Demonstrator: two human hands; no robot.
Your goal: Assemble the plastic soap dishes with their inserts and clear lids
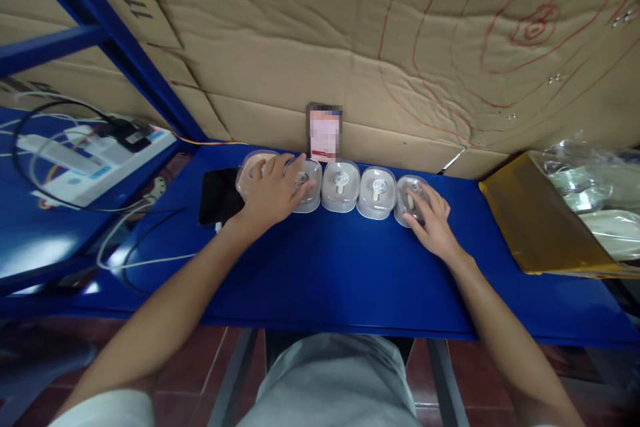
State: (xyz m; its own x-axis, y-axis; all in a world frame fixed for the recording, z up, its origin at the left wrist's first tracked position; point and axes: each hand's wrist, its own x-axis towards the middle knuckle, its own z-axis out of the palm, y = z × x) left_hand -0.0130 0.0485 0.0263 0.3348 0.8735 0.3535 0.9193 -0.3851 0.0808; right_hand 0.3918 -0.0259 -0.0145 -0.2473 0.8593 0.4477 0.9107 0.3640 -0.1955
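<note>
Several clear plastic containers stand side by side in a row on the blue table [340,274]. My left hand [275,190] lies with spread fingers over the two leftmost ones, a pinkish container [245,177] and a greyish container [313,197] beside it. At the row's other end, my right hand [433,217] rests its fingers on the rightmost container [404,204], covering part of its top. Between my hands, a middle container [341,199] and its neighbouring container [376,207] are uncovered; each shows a round patterned piece with a pale tab.
A dark phone [215,197] lies left of the row, near white cables and a power strip [110,164]. A pinkish card [325,134] leans on the cardboard wall [280,47]. An open box [530,214] holding plastic-wrapped items stands at the right.
</note>
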